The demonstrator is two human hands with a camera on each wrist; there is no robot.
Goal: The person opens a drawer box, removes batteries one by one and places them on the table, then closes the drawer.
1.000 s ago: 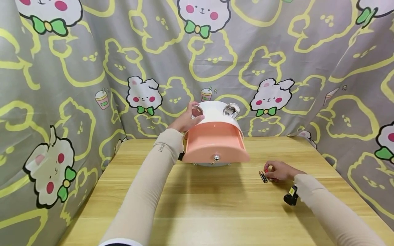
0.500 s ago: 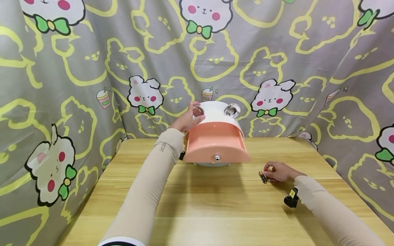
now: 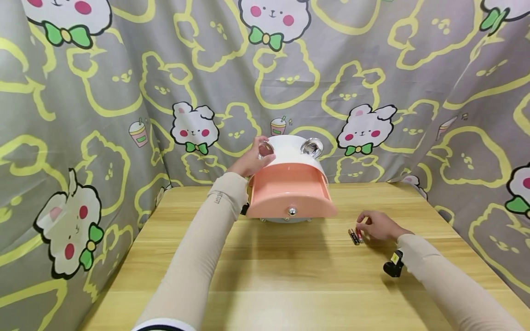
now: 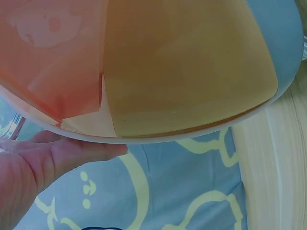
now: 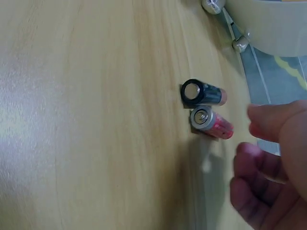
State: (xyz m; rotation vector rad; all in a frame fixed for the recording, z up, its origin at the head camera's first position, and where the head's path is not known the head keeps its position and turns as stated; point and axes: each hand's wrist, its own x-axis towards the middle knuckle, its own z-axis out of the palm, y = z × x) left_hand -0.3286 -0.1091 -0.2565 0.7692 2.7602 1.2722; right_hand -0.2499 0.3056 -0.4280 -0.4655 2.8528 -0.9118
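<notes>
A patterned curtain (image 3: 236, 76) fills the top of my head view, the wooden surface (image 3: 273, 276) the bottom. At centre sits the white box (image 3: 288, 149), its peach drawer (image 3: 290, 206) standing out. My left grip (image 3: 251, 158) holds its upper left; my right grip (image 3: 380, 225), right of centre, is released near the black battery (image 3: 354, 236) and red battery (image 5: 218, 125), lying side by side.

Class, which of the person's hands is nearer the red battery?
Right: the right hand is just beside the red battery; the left hand is farther off, on the drawer box.
</notes>
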